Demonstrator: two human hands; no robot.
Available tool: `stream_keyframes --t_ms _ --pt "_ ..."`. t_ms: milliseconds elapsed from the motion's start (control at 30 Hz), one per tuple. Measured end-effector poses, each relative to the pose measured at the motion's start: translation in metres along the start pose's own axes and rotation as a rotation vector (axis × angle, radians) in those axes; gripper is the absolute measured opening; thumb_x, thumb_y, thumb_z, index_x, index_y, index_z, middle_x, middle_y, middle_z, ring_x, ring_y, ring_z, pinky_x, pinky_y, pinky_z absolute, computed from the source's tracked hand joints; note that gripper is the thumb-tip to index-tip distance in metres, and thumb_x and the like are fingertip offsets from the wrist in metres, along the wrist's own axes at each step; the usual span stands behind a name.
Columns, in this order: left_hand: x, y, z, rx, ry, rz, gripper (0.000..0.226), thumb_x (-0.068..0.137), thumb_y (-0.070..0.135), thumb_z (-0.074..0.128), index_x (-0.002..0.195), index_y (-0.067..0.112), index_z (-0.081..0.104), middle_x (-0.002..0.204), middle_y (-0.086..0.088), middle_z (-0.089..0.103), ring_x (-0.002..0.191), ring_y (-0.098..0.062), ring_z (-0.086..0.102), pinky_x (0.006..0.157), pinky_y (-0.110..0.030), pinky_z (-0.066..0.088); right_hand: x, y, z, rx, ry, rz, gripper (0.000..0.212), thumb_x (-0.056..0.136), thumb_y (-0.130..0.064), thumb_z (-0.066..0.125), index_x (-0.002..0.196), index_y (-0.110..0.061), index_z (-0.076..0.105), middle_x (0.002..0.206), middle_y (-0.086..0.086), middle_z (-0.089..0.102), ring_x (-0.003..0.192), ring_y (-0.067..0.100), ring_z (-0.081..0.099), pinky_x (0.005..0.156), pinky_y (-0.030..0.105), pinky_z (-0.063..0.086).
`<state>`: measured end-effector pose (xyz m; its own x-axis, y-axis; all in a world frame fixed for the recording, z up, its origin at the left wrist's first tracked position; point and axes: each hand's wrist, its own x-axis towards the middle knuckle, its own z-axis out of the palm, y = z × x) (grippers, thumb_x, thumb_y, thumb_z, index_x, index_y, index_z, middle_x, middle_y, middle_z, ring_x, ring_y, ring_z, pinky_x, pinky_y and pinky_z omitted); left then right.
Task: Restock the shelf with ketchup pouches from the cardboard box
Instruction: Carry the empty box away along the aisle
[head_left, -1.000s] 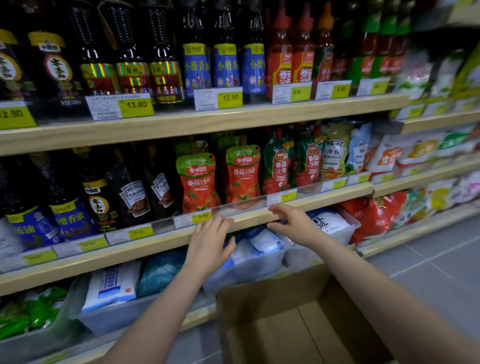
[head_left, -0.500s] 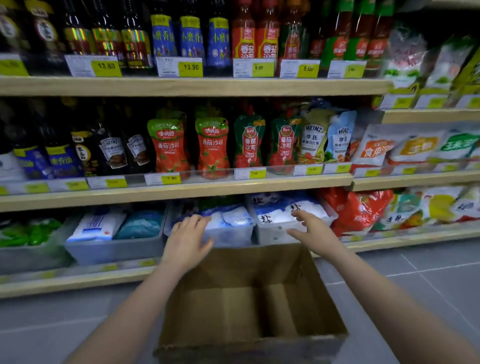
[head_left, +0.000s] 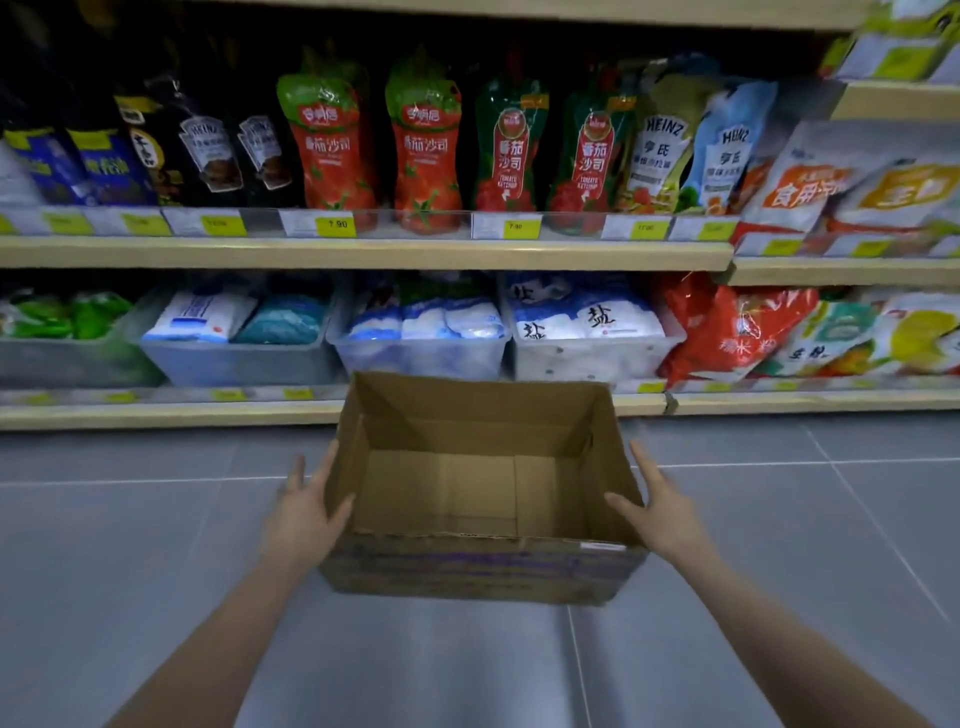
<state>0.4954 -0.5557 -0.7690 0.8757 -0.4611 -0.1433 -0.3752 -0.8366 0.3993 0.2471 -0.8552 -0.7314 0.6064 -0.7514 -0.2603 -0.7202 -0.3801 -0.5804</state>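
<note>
I had both hands down at the cardboard box (head_left: 480, 499) on the floor (head_left: 156, 519), 1 per side. Left hand (head_left: 306, 512) lay flat against the left wall, grip wide, fingers spread; right hand (head_left: 657, 506) the same just beside the right wall, holding nothing. Palms faced in, prob. to clamp & lift it from both sides. Box looked empty inside. The ketchup pouches (head_left: 374, 150) stood upright in a row on the shelf (head_left: 363, 252) above, behind the price strip, so restocking seemed done.
</note>
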Motion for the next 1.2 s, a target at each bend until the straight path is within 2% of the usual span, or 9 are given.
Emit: stream_keyframes --t_ms 133,233,333,467,700,767,833,1033,1200 --pt "0.015 0.001 0.005 -0.146 -0.142 -0.023 0.073 0.093 0.01 0.047 0.147 0.029 0.001 0.128 -0.027 0.052 0.111 -0.042 0.055 0.089 -0.038 0.043 0.014 0.015 0.032 -0.049 -0.036 0.016 0.076 0.091 -0.022 0.053 0.145 -0.038 0.001 0.126 0.018 0.056 0.108 0.036 0.058 0.091 0.041 0.047" --pt "0.021 0.013 -0.006 -0.1 -0.175 -0.062 0.074 0.092 0.001 0.036 0.147 0.032 -0.003 0.124 -0.025 0.055 0.109 -0.039 0.056 0.088 -0.038 0.042 0.025 0.018 0.029 -0.075 -0.037 0.01 0.074 0.092 -0.01 0.045 0.144 -0.038 0.001 0.113 0.024 0.062 0.103 0.038 0.06 0.087 0.039 0.045" --pt "0.014 0.028 -0.031 -0.14 -0.194 -0.073 0.068 0.094 0.003 0.032 0.147 0.028 -0.002 0.131 -0.023 0.051 0.116 -0.039 0.051 0.096 -0.04 0.039 0.023 0.004 0.005 -0.084 -0.089 0.024 0.072 0.093 -0.009 0.042 0.138 -0.042 -0.002 0.119 0.025 0.059 0.11 0.04 0.057 0.096 0.041 0.043" --pt "-0.001 0.06 -0.105 -0.187 -0.267 -0.076 0.063 0.096 0.006 0.029 0.148 0.027 -0.001 0.139 -0.021 0.043 0.122 -0.04 0.045 0.104 -0.043 0.034 -0.004 -0.039 -0.053 -0.073 -0.142 0.063 0.068 0.094 -0.011 0.041 0.135 -0.042 -0.004 0.129 0.027 0.052 0.118 0.042 0.051 0.106 0.046 0.035" --pt "-0.05 0.115 -0.281 -0.089 -0.315 -0.09 0.079 0.086 -0.004 0.036 0.147 0.029 -0.001 0.124 -0.025 0.055 0.11 -0.039 0.055 0.094 -0.043 0.043 -0.096 -0.164 -0.214 -0.105 -0.139 0.072 0.065 0.091 -0.013 0.039 0.146 -0.029 0.007 0.119 0.026 0.059 0.11 0.044 0.055 0.093 0.044 0.041" --pt "-0.073 0.129 -0.336 -0.117 -0.312 -0.065 0.081 0.087 -0.003 0.037 0.145 0.033 -0.005 0.115 -0.026 0.06 0.098 -0.04 0.059 0.085 -0.044 0.047 -0.128 -0.198 -0.261 -0.112 -0.129 0.045 0.068 0.087 -0.018 0.039 0.147 -0.025 0.008 0.112 0.028 0.062 0.103 0.045 0.058 0.084 0.043 0.043" --pt "-0.096 0.145 -0.389 -0.098 -0.304 -0.056 0.081 0.088 0.001 0.038 0.145 0.037 -0.006 0.111 -0.025 0.062 0.091 -0.039 0.06 0.076 -0.043 0.047 -0.159 -0.227 -0.302 -0.111 -0.111 0.047 0.071 0.087 -0.006 0.043 0.147 -0.024 0.008 0.107 0.03 0.064 0.097 0.046 0.059 0.078 0.042 0.043" --pt "-0.167 0.171 -0.501 -0.081 -0.267 -0.07 0.087 0.085 -0.003 0.037 0.143 0.04 -0.011 0.086 -0.022 0.064 0.071 -0.034 0.058 0.059 -0.035 0.039 -0.239 -0.294 -0.384 -0.096 -0.055 0.023 0.082 0.081 0.009 0.04 0.146 -0.028 0.01 0.104 0.031 0.064 0.093 0.047 0.059 0.075 0.041 0.044" --pt "-0.227 0.165 -0.54 -0.204 -0.141 -0.051 0.078 0.089 -0.001 0.035 0.146 0.035 -0.004 0.105 -0.027 0.063 0.087 -0.041 0.061 0.067 -0.037 0.044 -0.288 -0.31 -0.413 -0.064 -0.003 -0.095 0.081 0.082 0.005 0.043 0.145 -0.035 0.012 0.103 0.024 0.066 0.091 0.043 0.062 0.065 0.032 0.038"
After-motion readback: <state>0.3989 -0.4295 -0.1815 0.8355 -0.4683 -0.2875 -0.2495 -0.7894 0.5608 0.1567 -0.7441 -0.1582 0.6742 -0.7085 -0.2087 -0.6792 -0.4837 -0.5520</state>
